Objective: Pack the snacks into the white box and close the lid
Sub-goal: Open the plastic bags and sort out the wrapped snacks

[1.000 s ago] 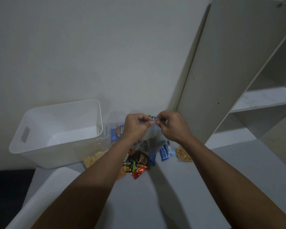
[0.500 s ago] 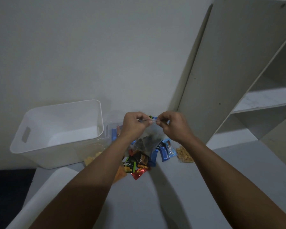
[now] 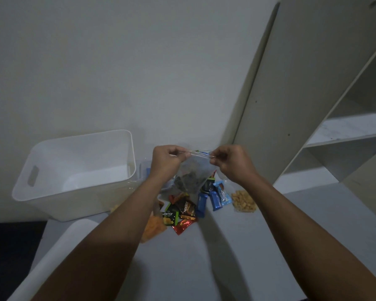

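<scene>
A clear zip bag (image 3: pixel 192 178) with dark snacks inside hangs above the snack pile. My left hand (image 3: pixel 165 162) pinches its top left corner and my right hand (image 3: pixel 231 165) pinches the top right, with the strip stretched between them. Below lie green and brown Nextar packets (image 3: pixel 178 210), blue wrappers (image 3: pixel 214 196), a red wrapper (image 3: pixel 182 227), an orange bag (image 3: pixel 153 228) and a bag of tan snacks (image 3: pixel 243 200). The white box (image 3: pixel 52 153) stands open and empty at the left. Its white lid (image 3: pixel 52 255) lies at the lower left.
The snacks lie on a grey table (image 3: pixel 204 268) against a pale wall. A white shelf unit (image 3: pixel 326 105) rises at the right, close to the snack pile. Dark floor (image 3: pixel 9 246) shows past the table's left edge.
My hands have drawn apart along the top of the zip bag, stretching its strip wider. The bag stays held above the pile.
</scene>
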Demonstrator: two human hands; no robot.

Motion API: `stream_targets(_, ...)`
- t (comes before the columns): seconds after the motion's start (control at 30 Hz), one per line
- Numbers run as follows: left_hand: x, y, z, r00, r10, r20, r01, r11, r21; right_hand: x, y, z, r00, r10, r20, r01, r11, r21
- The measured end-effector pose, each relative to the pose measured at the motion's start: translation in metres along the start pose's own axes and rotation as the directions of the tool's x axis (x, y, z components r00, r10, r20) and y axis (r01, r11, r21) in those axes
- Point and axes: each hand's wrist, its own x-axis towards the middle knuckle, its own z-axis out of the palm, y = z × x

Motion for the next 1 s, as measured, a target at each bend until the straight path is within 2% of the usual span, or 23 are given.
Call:
stream_targets(0.13,0.002,-0.002,-0.005,1.0,-0.012,-0.023,0.012,1.0,0.004,0.0,0.001,-0.005,0.999,-0.024,0.048,0.022,0.999,0.044)
stream_targets(0.27,0.003,-0.002,-0.008,1.0,-0.023,0.004,0.023,0.999,-0.034,0.001,0.004,-0.007,1.0,0.006,0.013,-0.006,0.999,0.045)
stream_targets(0.37,0.005,-0.003,-0.01,0.999,-0.035,-0.028,0.032,0.995,-0.096,0.002,0.004,-0.009,0.999,0.035,0.006,-0.036,0.997,0.064)
stream_targets(0.53,0.003,-0.004,-0.011,0.998,-0.048,-0.044,0.044,0.995,-0.089,-0.001,0.004,-0.008,1.0,0.022,0.019,-0.023,0.997,0.071)
stream_targets(0.6,0.002,-0.006,-0.009,0.993,0.006,-0.12,-0.013,0.999,-0.05,-0.001,0.002,-0.005,1.0,0.004,0.008,-0.005,0.997,0.074)
stream_targets(0.67,0.0,-0.01,-0.003,0.963,0.081,-0.256,-0.069,0.996,0.057,-0.001,0.0,-0.002,1.0,-0.005,-0.018,0.007,0.998,0.066)
stream_targets(0.73,-0.006,-0.007,0.005,0.927,0.095,-0.364,-0.061,0.993,0.103,-0.002,-0.002,0.002,0.999,-0.008,-0.041,0.011,0.998,0.063)
stream_targets(0.77,-0.007,-0.005,0.008,0.935,0.07,-0.348,-0.041,0.995,0.091,-0.003,-0.003,0.003,0.999,-0.014,-0.05,0.017,0.998,0.062)
stream_targets(0.87,-0.007,-0.004,0.015,0.982,-0.127,-0.137,0.13,0.992,0.007,-0.006,-0.005,0.007,0.997,-0.042,-0.07,0.046,0.997,0.065)
stream_targets(0.93,-0.005,-0.005,0.015,0.968,-0.245,-0.046,0.243,0.969,-0.045,-0.009,-0.007,0.008,0.996,-0.052,-0.067,0.056,0.997,0.059)
stream_targets(1.0,-0.004,-0.005,0.014,0.953,-0.302,0.023,0.303,0.945,-0.122,-0.011,-0.008,0.009,0.997,-0.053,-0.058,0.056,0.997,0.059)
